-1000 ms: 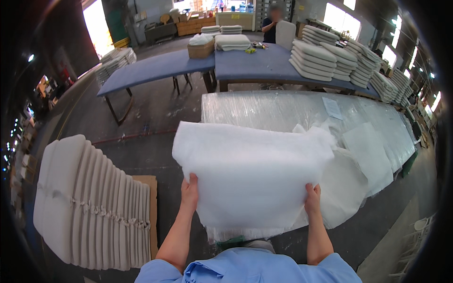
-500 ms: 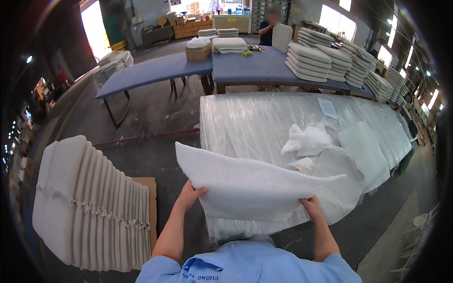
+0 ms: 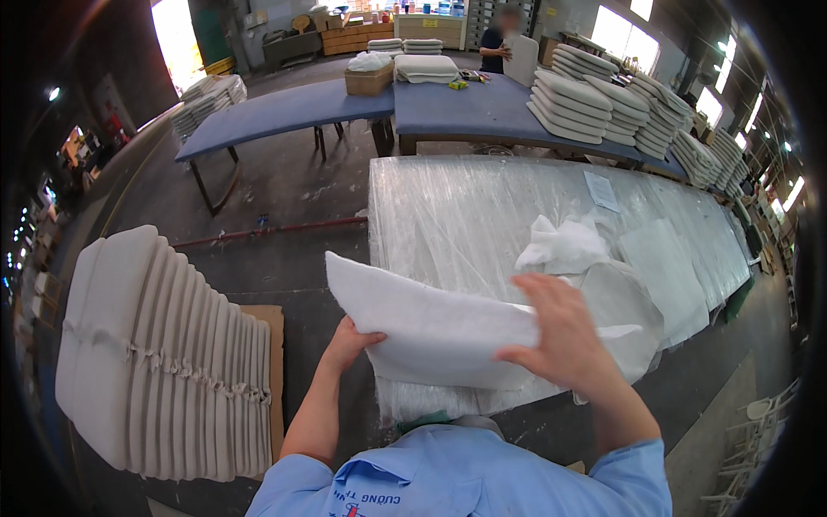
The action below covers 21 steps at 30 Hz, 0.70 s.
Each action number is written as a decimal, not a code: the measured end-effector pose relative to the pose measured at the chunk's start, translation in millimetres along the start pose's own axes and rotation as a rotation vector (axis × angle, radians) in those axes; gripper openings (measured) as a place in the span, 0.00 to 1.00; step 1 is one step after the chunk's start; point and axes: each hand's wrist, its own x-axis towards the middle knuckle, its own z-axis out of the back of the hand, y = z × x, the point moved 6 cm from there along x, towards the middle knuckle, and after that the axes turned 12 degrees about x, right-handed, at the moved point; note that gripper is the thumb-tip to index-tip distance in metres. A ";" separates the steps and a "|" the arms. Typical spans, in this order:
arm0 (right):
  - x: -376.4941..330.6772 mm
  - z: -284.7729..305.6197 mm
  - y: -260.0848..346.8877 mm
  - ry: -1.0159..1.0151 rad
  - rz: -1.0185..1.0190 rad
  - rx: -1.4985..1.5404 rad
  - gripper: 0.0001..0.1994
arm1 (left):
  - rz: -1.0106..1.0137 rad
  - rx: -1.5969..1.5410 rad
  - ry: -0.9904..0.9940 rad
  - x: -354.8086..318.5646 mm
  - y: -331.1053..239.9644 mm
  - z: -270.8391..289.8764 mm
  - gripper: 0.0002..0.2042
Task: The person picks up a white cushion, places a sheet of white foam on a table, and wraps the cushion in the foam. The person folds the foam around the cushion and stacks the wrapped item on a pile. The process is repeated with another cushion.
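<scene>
A white sheet of soft wadding (image 3: pixel 422 314) is held up in front of me, its far corner rising at the left. My left hand (image 3: pixel 351 343) grips its left edge, thumb on top. Over the sheet's right part hovers my right hand (image 3: pixel 558 326), fingers spread and slightly blurred; whether it touches the sheet I cannot tell. Under the sheet lies a surface wrapped in clear plastic (image 3: pixel 448 207). To the right on it are a crumpled clump of white wadding (image 3: pixel 562 246) and a pale fabric piece (image 3: pixel 633 302), partly hidden by my right hand.
At my left a long row of pale cushions (image 3: pixel 172 353) stands beside cardboard (image 3: pixel 276 370). Beyond are blue-topped tables (image 3: pixel 284 116) with a cardboard box (image 3: pixel 369 82) and cushion stacks (image 3: pixel 568 108). A person (image 3: pixel 493 53) holds a cushion at the back. White chairs (image 3: pixel 758 410) stand far right.
My right hand has let go of the sheet's right edge and moved up and left over it, fingers spread. My left hand keeps its grip. The sheet's right side has dropped slightly.
</scene>
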 end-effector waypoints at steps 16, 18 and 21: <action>36.9 -131.3 -105.8 0.211 -0.359 0.353 0.07 | 0.035 0.054 -0.017 -16.6 22.2 21.6 0.34; 32.4 -138.7 -118.8 0.260 -0.363 0.339 0.08 | 0.033 0.104 -0.020 -17.9 21.1 15.8 0.34; 25.3 -152.1 -134.0 0.331 -0.412 0.363 0.09 | 0.078 0.212 0.025 -25.0 20.0 13.1 0.35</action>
